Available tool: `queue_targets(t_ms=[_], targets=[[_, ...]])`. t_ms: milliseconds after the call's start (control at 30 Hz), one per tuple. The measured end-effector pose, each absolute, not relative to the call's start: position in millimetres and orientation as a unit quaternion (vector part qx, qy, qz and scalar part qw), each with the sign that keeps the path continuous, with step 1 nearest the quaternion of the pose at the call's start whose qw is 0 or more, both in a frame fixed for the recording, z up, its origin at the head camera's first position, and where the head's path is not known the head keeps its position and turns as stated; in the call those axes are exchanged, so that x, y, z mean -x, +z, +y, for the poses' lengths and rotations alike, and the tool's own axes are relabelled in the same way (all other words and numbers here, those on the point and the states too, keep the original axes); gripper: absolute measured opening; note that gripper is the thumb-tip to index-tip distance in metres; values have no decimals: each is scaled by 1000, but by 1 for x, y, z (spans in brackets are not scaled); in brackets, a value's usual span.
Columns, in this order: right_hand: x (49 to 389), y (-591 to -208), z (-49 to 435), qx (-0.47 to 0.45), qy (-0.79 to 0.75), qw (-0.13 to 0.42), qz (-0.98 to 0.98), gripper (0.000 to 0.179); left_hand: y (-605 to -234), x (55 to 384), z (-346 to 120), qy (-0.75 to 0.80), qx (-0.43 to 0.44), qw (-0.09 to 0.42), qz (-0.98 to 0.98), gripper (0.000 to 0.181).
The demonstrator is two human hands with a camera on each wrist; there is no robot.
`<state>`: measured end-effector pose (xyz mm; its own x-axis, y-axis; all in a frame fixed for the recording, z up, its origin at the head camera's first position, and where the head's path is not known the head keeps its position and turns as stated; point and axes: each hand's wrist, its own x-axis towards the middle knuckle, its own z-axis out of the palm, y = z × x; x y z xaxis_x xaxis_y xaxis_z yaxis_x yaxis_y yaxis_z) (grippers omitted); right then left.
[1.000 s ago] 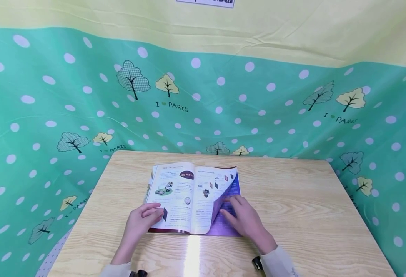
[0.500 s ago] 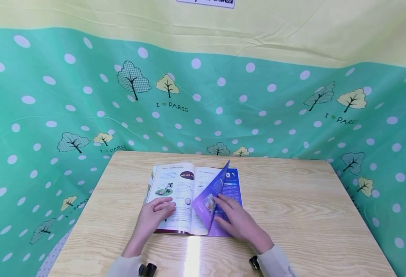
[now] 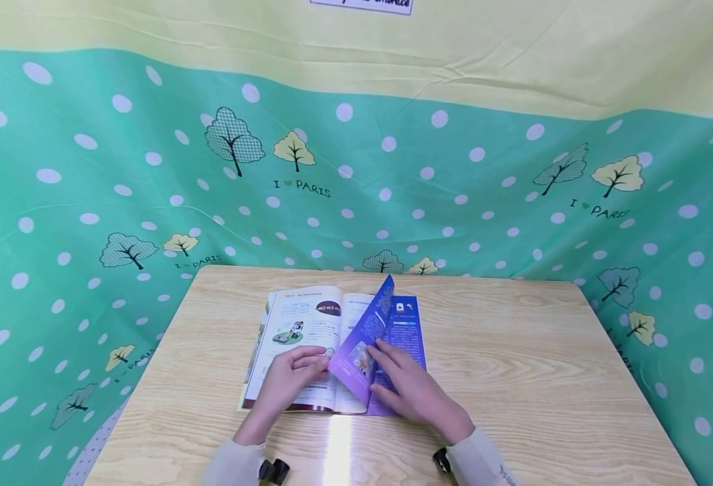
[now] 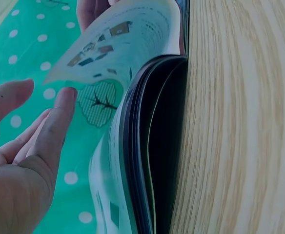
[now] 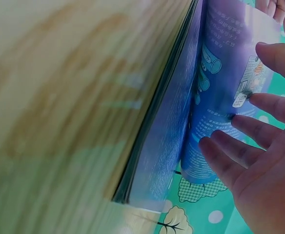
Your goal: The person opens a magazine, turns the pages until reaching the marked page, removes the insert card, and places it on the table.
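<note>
An open magazine lies on the table, with white printed pages on its left side and a purple-blue page on its right. Between them a loose leaf stands half turned, its purple printed back curving leftward. The extended fingers of my right hand touch that leaf's purple side; its thumb is spread apart in the right wrist view. My left hand hovers over the left page, thumb and forefinger parted, fingertips close to the leaf's free edge in the left wrist view.
The wooden table extends on both sides of the magazine. Behind it hangs a green and yellow curtain with dots and trees. Dark wrist devices sit at both sleeves.
The right hand has pushed the leaf from lying mostly on the right side up and leftward, showing its purple back. The left hand has moved right, toward the leaf.
</note>
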<state>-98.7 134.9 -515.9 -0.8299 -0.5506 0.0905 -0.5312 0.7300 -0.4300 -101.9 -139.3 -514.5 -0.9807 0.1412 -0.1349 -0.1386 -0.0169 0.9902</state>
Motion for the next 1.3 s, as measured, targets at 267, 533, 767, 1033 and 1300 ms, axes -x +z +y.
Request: queue_targets(t_ms=[267, 533, 767, 1033, 1300], targets=[[98, -517, 134, 298, -214, 22, 930, 70, -512, 100, -132, 699, -7, 98, 708, 36], [96, -513, 137, 300, -232, 10, 925, 72, -512, 99, -134, 694, 13, 97, 713, 33], [95, -513, 148, 288, -222, 17, 931, 74, -511, 96, -154, 698, 48, 76, 710, 33], [91, -519, 161, 278, -220, 26, 935, 76, -517, 88, -186, 673, 107, 53, 730, 31], [87, -523, 169, 269, -208, 50, 939, 82, -521, 73, -213, 666, 143, 51, 730, 38]])
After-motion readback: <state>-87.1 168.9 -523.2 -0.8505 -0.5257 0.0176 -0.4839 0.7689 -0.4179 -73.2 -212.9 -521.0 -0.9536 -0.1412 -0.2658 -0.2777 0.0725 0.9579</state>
